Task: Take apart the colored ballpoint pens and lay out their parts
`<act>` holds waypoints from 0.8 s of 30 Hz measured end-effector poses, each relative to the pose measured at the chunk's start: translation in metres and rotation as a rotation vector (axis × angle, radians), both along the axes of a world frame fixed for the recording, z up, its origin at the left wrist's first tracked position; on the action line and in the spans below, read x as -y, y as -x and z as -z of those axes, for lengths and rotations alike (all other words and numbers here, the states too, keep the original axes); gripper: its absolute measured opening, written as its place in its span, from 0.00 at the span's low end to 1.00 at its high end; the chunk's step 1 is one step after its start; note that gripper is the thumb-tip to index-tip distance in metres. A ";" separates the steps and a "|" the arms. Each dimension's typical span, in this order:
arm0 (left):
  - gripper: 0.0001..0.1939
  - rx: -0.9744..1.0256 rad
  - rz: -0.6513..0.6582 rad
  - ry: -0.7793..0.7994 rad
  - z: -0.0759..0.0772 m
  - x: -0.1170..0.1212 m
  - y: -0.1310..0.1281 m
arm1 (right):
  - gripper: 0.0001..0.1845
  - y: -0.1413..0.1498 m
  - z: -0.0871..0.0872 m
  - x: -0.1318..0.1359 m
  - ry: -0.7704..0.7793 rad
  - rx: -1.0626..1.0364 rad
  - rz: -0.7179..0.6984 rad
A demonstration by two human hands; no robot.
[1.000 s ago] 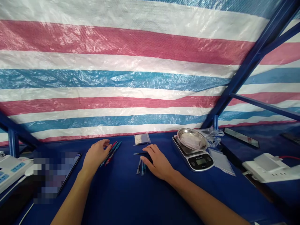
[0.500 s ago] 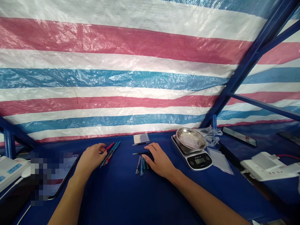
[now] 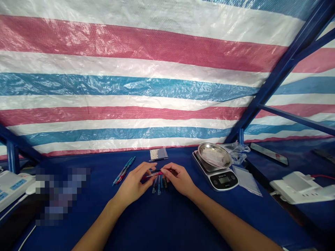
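Between my two hands lies a red pen (image 3: pixel 156 174), held level above the table. My left hand (image 3: pixel 136 181) grips its left part between thumb and fingers. The right end is pinched by the thumb and fingertips of my right hand (image 3: pixel 179 178). Just below, several clear, blue and dark pen parts (image 3: pixel 158 188) lie side by side, their upper ends partly covered by my hands. Left of my left hand rest a few teal and red pens (image 3: pixel 124 171). Beyond the hands is a small clear bag of white pellets (image 3: pixel 155 154).
At right a digital scale (image 3: pixel 224 180) carries a metal bowl (image 3: pixel 201 150). Beside it lie clear plastic bags (image 3: pixel 247 181), a phone (image 3: pixel 269 154) and a white power strip (image 3: pixel 300 188). Another power strip (image 3: pixel 13 190) stands at left. A striped tarp (image 3: pixel 157 87) hangs behind the blue table.
My left hand has picked a red pen from the left group and brought it rightward to the middle. My right hand has closed on the pen's other end.
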State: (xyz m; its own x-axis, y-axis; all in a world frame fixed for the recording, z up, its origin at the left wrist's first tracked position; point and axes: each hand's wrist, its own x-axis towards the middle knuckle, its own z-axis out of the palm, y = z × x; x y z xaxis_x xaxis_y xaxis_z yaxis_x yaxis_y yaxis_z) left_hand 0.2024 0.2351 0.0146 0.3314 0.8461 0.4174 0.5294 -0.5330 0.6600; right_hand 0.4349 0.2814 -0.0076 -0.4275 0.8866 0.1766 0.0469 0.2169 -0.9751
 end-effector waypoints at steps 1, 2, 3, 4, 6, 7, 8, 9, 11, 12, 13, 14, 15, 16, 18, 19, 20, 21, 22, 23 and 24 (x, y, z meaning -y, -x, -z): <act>0.22 0.000 -0.034 0.019 0.002 -0.002 0.003 | 0.19 0.000 0.000 -0.001 0.007 -0.013 0.029; 0.24 -0.002 -0.063 0.041 0.003 -0.004 0.007 | 0.18 -0.001 -0.001 -0.003 0.008 -0.023 0.056; 0.23 -0.004 -0.090 0.063 0.004 -0.006 0.011 | 0.18 -0.002 -0.001 -0.004 0.005 -0.028 0.079; 0.22 -0.010 -0.109 0.082 0.004 -0.008 0.014 | 0.17 -0.002 -0.001 -0.005 0.000 -0.031 0.098; 0.18 -0.024 -0.132 0.117 0.005 -0.010 0.019 | 0.17 -0.003 -0.001 -0.006 -0.011 -0.029 0.117; 0.16 -0.027 -0.136 0.126 0.005 -0.011 0.020 | 0.17 -0.003 -0.001 -0.006 -0.012 -0.027 0.119; 0.15 -0.024 -0.137 0.127 0.005 -0.012 0.020 | 0.17 -0.004 -0.001 -0.006 -0.006 -0.026 0.118; 0.14 -0.016 -0.134 0.125 0.004 -0.012 0.019 | 0.18 -0.003 0.000 -0.006 0.005 -0.027 0.115; 0.13 0.004 -0.127 0.119 0.004 -0.012 0.019 | 0.19 -0.003 0.000 -0.006 0.036 -0.031 0.109; 0.13 0.012 -0.120 0.117 0.004 -0.012 0.019 | 0.19 -0.004 0.000 -0.006 0.052 -0.034 0.105; 0.13 0.016 -0.110 0.118 0.003 -0.012 0.019 | 0.19 -0.004 0.000 -0.007 0.061 -0.034 0.100; 0.13 0.015 -0.097 0.121 0.003 -0.012 0.019 | 0.19 -0.006 -0.001 -0.008 0.060 -0.035 0.093; 0.13 0.009 -0.082 0.124 0.003 -0.012 0.020 | 0.18 -0.007 -0.002 -0.009 0.047 -0.035 0.086; 0.13 0.000 -0.071 0.126 0.002 -0.012 0.021 | 0.17 -0.009 -0.003 -0.011 0.024 -0.030 0.077; 0.14 -0.025 -0.071 0.131 0.002 -0.012 0.023 | 0.18 -0.014 -0.004 -0.014 -0.022 0.006 0.048; 0.14 -0.036 -0.079 0.133 0.002 -0.012 0.024 | 0.23 -0.016 -0.005 -0.015 -0.035 0.032 0.036; 0.14 -0.046 -0.085 0.135 0.002 -0.012 0.024 | 0.27 -0.018 -0.005 -0.017 -0.039 0.058 0.029; 0.14 -0.054 -0.089 0.136 0.001 -0.013 0.024 | 0.30 -0.019 -0.006 -0.017 -0.033 0.075 0.025; 0.14 -0.058 -0.087 0.136 0.001 -0.013 0.024 | 0.30 -0.020 -0.006 -0.018 -0.021 0.082 0.019; 0.13 -0.060 -0.082 0.134 0.001 -0.013 0.023 | 0.26 -0.020 -0.007 -0.018 -0.009 0.085 0.009; 0.13 -0.058 -0.076 0.132 0.001 -0.013 0.023 | 0.22 -0.020 -0.008 -0.018 0.000 0.087 -0.007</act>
